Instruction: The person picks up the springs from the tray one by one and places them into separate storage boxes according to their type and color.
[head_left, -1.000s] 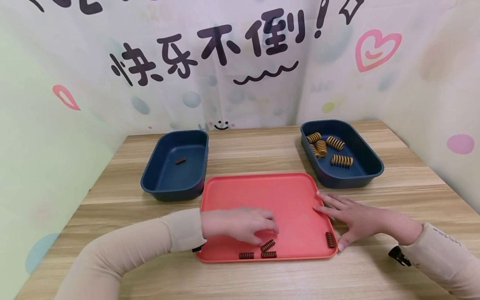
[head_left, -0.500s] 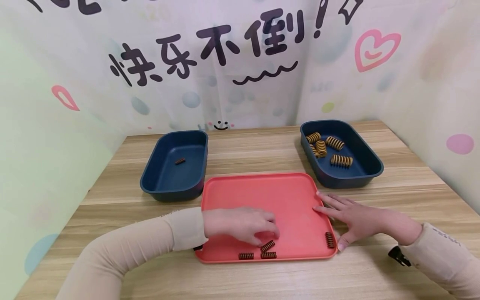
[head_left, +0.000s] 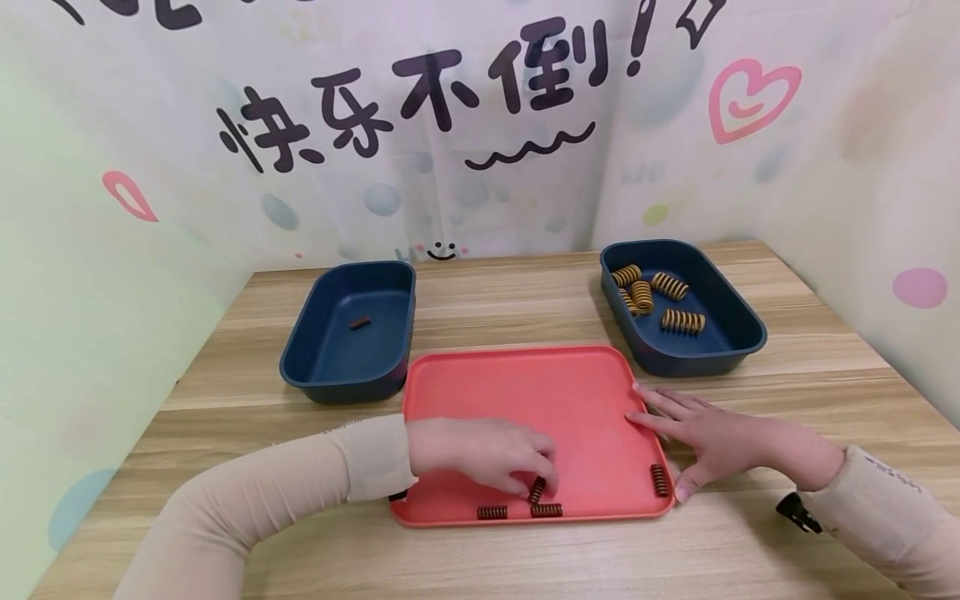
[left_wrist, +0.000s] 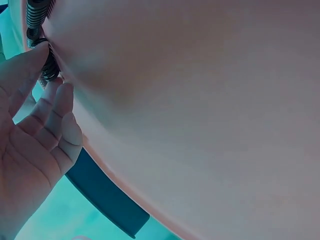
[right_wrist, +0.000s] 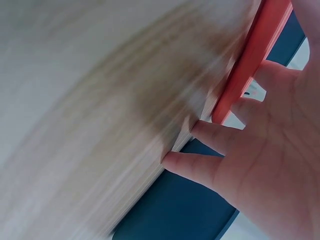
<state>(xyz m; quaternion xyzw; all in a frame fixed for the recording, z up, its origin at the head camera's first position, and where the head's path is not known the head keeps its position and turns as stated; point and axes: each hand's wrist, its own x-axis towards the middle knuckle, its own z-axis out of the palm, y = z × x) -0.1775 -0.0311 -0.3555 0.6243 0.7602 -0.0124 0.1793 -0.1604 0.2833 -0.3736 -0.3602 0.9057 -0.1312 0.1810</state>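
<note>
The small dark spring (head_left: 537, 489) is on the red tray (head_left: 525, 392), close to its near edge, between the thumb and fingertips of the left hand (head_left: 483, 454), which pinches it lightly. Its lower end meets, or nearly meets, a second dark spring (head_left: 547, 510) lying along that edge; a third dark spring (head_left: 492, 512) lies to the left of these, and a fourth dark spring (head_left: 659, 481) by the right rim. The right hand (head_left: 712, 433), fingers spread, grips nothing and rests its fingertips on the tray's right rim.

As a judgement, the pinched spring should be light and hard to damage: firm across its coils, with some give lengthwise. Its round body (wire, most likely metal) could roll or twist if caught off-centre, so the surest hold is across the middle of the coils, thumb against fingers, rather than on the ends.

Beyond the tray on the counter (head_left: 300, 558), the left blue bin (head_left: 348, 367) holds one dark spring (head_left: 360, 322), while the right blue bin (head_left: 705, 364) holds larger golden springs (head_left: 683, 322), which look heavier and stiffer.
</note>
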